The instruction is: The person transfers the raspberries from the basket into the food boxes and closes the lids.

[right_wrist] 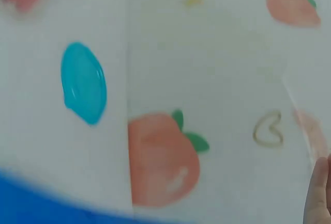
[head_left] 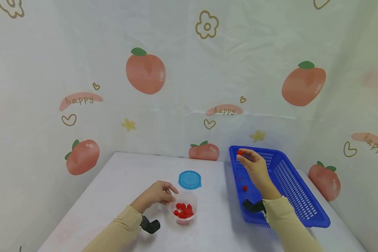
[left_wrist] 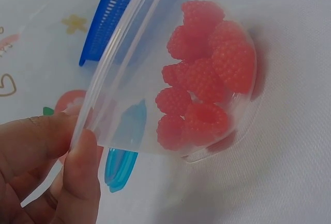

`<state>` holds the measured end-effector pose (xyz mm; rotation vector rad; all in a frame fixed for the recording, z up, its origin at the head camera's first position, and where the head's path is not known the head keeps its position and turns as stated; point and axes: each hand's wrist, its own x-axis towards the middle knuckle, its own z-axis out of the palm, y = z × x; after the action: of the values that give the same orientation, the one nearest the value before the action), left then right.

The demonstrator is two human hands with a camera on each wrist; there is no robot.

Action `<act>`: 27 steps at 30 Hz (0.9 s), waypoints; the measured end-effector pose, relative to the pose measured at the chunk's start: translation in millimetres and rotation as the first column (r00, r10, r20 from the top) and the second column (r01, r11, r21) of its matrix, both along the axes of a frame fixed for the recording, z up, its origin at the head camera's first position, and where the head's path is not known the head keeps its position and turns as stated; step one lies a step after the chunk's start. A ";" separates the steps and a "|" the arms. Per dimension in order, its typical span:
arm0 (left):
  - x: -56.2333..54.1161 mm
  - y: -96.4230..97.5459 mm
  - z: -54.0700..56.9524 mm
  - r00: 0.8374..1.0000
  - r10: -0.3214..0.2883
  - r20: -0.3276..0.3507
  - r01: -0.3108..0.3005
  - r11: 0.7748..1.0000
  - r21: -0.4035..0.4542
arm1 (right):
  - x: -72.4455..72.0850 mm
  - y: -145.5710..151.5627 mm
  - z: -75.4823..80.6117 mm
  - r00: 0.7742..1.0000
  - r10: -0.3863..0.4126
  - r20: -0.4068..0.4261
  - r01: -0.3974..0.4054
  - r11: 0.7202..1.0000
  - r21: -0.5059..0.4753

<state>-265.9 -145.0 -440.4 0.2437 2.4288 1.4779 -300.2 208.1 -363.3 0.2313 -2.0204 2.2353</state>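
A clear plastic tub (left_wrist: 139, 79) holding several raspberries (left_wrist: 204, 74) stands on the white table. My left hand (head_left: 159, 194) pinches the tub's rim between thumb and fingers. Up over the far left part of the blue basket (head_left: 302, 189), my right hand (head_left: 255, 169) holds one raspberry (head_left: 240, 152) at its fingertips. Another raspberry (head_left: 245, 188) lies inside the basket, below that hand, with a tiny red bit near it. Only the edge of my right hand (right_wrist: 318, 193) shows in the right wrist view, and its raspberry is out of that frame.
A round blue lid (head_left: 189, 180) lies on the table (head_left: 138, 171) behind the tub. The long basket takes up the table's right side, its wall standing above the surface. A white curtain (head_left: 176, 115) printed with peaches hangs just behind the table.
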 end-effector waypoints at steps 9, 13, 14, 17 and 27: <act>0.0 0.0 -0.3 1.000 -0.001 0.003 0.001 1.000 0.011 | 23.0 -41.1 -12.4 1.000 0.026 -0.018 -0.025 0.997 0.066; 0.8 0.1 0.7 1.000 0.003 0.005 -0.003 1.000 0.011 | 33.6 -58.9 -21.8 0.998 0.058 -0.024 -0.054 0.990 0.128; 1.0 0.0 0.9 1.000 0.004 0.005 -0.004 1.000 0.011 | 35.8 -63.1 -24.9 0.998 0.063 -0.016 -0.060 0.987 0.148; 0.9 -0.2 1.1 1.000 0.003 0.007 -0.003 1.000 0.015 | 42.5 -74.9 -34.1 0.995 0.098 0.016 -0.099 0.978 0.186; -0.5 -0.5 0.2 1.000 0.000 0.012 -0.001 1.000 0.024 | 52.7 -101.9 -69.7 0.966 0.252 0.055 -0.257 0.940 0.225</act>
<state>-266.4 -145.5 -440.2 0.2386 2.4029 1.5054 -247.5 106.2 -433.1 0.5175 -2.3879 2.1422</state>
